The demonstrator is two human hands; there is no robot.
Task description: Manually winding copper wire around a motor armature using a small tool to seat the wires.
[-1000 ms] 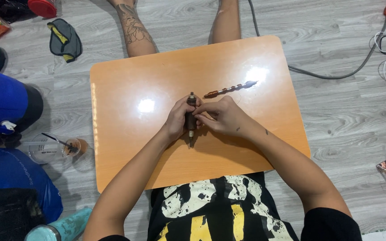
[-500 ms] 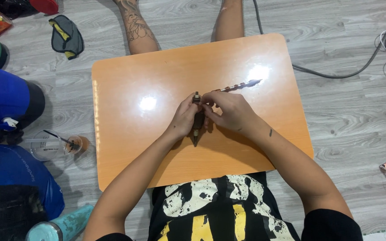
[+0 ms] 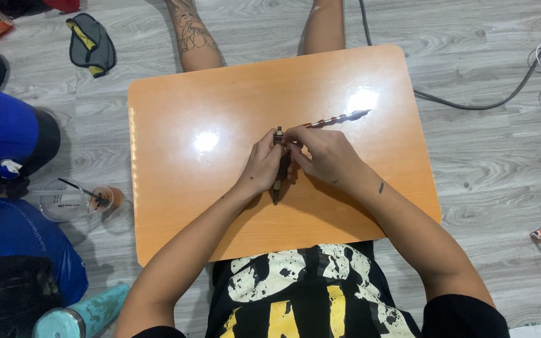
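Near the middle of the orange table (image 3: 176,125), both hands meet over a dark pen (image 3: 277,181). The left hand (image 3: 262,168) wraps the pen barrel, fingers clenched around it. The right hand (image 3: 324,156) pinches the pen's top end with its fingertips. A second, ribbed pen (image 3: 339,118) lies just beyond the right hand, toward the far right corner, untouched by the left.

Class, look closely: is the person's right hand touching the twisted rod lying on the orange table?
Cannot tell. In the head view the right hand covers the near end of the twisted rod, so neither contact nor a gap shows plainly.
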